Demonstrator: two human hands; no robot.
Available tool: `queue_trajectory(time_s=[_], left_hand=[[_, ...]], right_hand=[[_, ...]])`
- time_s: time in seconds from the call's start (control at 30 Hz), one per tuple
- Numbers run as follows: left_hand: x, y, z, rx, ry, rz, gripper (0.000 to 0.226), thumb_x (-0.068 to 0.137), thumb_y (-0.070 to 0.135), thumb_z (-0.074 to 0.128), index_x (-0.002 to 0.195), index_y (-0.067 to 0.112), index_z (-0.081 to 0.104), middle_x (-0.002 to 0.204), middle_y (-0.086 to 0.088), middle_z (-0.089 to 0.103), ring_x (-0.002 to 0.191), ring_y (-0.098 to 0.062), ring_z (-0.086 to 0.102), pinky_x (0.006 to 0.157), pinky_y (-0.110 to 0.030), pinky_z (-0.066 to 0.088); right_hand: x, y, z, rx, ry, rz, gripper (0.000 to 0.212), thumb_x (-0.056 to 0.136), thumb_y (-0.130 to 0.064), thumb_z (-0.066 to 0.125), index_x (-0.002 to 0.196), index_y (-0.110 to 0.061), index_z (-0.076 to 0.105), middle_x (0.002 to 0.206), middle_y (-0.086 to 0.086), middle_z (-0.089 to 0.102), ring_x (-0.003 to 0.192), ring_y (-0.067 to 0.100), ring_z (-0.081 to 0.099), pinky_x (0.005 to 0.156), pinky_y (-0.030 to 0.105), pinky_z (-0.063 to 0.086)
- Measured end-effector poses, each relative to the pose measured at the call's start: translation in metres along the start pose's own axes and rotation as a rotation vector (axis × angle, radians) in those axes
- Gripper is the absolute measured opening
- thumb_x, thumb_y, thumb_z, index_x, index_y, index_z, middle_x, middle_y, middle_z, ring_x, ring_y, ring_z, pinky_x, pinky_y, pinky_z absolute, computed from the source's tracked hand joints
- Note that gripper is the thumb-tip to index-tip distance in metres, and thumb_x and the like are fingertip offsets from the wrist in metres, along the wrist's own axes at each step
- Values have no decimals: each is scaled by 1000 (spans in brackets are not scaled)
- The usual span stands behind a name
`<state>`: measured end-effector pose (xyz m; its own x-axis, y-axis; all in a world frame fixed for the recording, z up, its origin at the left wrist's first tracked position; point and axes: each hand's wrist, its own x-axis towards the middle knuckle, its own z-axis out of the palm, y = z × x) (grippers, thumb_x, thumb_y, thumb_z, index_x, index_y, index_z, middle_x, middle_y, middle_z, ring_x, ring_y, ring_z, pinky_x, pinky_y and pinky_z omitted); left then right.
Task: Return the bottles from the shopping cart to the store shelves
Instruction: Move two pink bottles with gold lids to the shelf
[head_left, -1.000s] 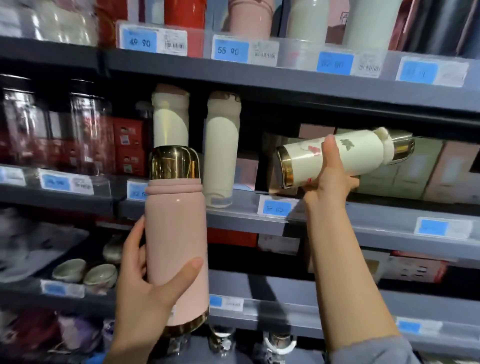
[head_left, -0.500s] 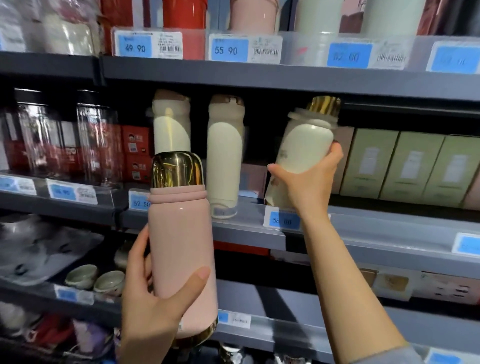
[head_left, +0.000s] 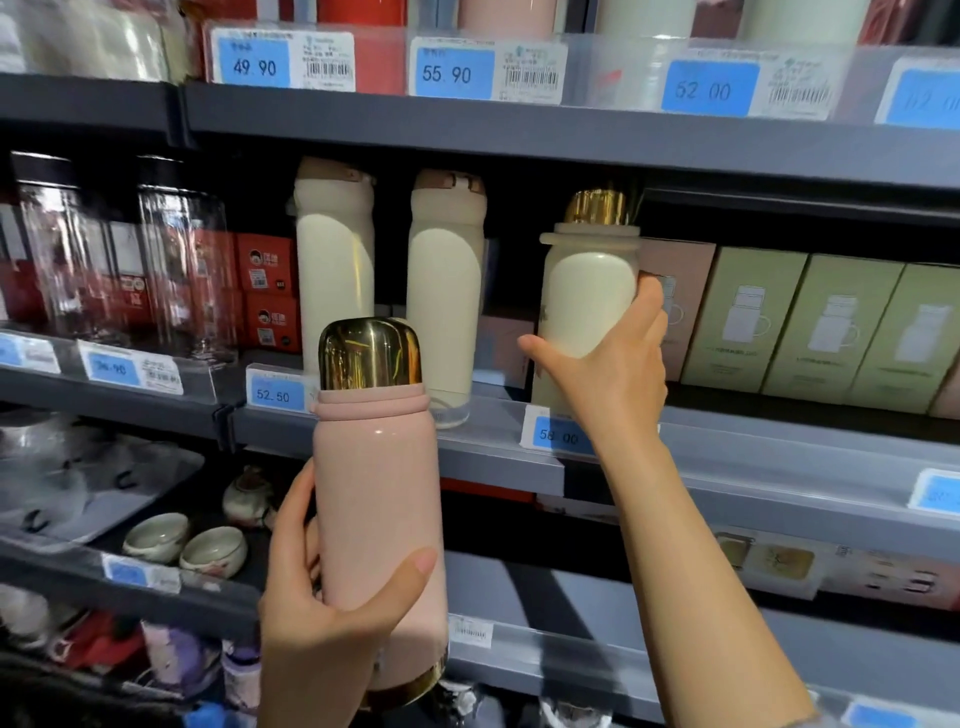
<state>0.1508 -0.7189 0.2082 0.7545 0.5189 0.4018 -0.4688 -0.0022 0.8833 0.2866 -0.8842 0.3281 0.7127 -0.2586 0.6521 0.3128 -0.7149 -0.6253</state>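
Note:
My left hand (head_left: 322, 613) grips a pink bottle (head_left: 379, 499) with a gold cap, held upright in front of the shelves. My right hand (head_left: 613, 374) is wrapped around a cream bottle (head_left: 587, 296) with a gold cap, standing upright on the middle grey shelf (head_left: 498, 447), just behind the 58.00 price tag (head_left: 558, 435). Its base is hidden by my hand and the tag. Two tall cream bottles (head_left: 441, 301) stand to its left on the same shelf.
Green and pink boxes (head_left: 810, 322) fill the shelf right of the cream bottle. Clear bottles (head_left: 182, 260) and red boxes stand at left. The upper shelf (head_left: 519, 130) holds more bottles above price tags. Small ceramic cups (head_left: 187, 545) sit on the lower shelf.
My right hand turned the cream bottle from lying sideways to upright and brought it down onto the middle shelf. The pink bottle in my left hand stayed roughly where it was.

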Motion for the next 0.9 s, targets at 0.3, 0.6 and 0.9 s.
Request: queue_trajectory(time_s=[0.3,0.6,0.9], left_hand=[[-4,7,10,37,-2,23,95,30,50,75,118,58,40,101,48,54,92,19,55,74,-20,44],[-2,8,22,23,-39,41,95,33,46,78,120,56,42,105,41,58,98,8,59,78,-25,48],[2,32,67,70,-321,134,96,36,47,80,122,65,42,116,37,56,105,8,58,75,-13,51]], right_hand=[[2,3,-9,48,-23,-56,110,64,-51,82,145,-15,18,132,10,38,113,31,50,80,33,39],[0,6,-2,-81,-1,-88,112,64,-66,75,146,-16,17,130,8,37,112,31,50,75,40,45],[-77,8,-84,903,-370,-3,102,55,-70,75,141,-46,24,120,-8,63,109,10,63,82,19,52]])
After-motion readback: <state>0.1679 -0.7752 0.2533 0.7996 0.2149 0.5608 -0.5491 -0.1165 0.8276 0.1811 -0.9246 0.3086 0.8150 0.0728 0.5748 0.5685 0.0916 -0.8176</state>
